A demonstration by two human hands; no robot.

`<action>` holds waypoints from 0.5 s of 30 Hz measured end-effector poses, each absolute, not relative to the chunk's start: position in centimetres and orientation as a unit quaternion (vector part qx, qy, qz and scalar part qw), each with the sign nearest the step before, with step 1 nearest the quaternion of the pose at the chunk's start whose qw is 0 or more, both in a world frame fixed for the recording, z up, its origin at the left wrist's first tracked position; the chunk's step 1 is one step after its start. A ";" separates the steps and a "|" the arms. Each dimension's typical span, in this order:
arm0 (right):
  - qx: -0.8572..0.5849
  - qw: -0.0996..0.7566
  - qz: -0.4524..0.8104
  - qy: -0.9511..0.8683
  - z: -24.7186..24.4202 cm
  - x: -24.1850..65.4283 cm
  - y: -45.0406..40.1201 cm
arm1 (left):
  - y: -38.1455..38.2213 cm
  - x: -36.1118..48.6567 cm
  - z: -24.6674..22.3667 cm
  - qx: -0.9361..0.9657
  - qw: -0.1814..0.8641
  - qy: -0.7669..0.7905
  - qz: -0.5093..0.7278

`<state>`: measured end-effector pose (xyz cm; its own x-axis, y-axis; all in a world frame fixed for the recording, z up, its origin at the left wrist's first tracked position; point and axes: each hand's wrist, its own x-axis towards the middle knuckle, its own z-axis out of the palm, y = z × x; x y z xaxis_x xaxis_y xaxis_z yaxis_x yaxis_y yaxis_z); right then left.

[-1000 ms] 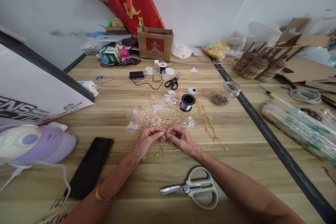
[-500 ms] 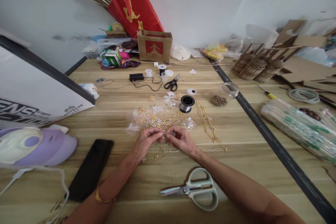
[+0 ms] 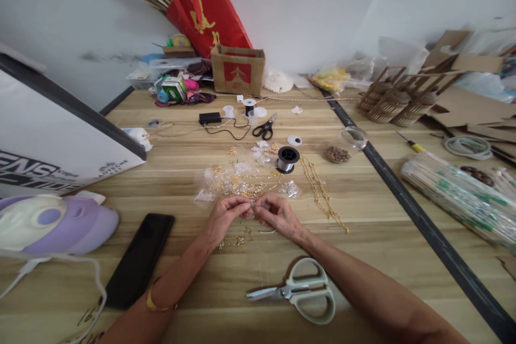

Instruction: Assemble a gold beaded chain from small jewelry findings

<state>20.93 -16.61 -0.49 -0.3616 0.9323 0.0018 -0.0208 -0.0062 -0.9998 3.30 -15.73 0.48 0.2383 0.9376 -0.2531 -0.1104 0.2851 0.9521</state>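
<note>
My left hand (image 3: 226, 216) and my right hand (image 3: 279, 215) meet over the middle of the table, fingertips pinched and nearly touching. What they pinch is too small to name. Just beyond them lies a pile of gold and silver beads (image 3: 248, 189) among small clear bags (image 3: 213, 177). A gold chain piece (image 3: 234, 242) rests below my left hand. The wire spool (image 3: 287, 160) stands behind my right hand, with long gold chains (image 3: 318, 188) to its right. Pale-handled scissors (image 3: 306, 290) lie near my right forearm.
A black phone (image 3: 139, 260) and a purple device (image 3: 80, 223) are on the left. Black scissors (image 3: 265, 127) and a bead jar (image 3: 342, 149) lie farther back. Bagged sticks (image 3: 459, 199) are at right; a cardboard box (image 3: 237, 72) stands at the back.
</note>
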 end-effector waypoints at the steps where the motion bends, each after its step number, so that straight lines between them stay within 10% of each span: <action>1: -0.392 0.405 0.589 -0.579 -0.6 21.0 -16.6 | -15.7 3.3 0.5 0.441 0.651 0.468 0.403; 15: -0.385 0.398 0.594 -0.583 -0.1 20.9 -16.7 | -15.7 3.4 0.7 0.448 0.647 0.470 0.400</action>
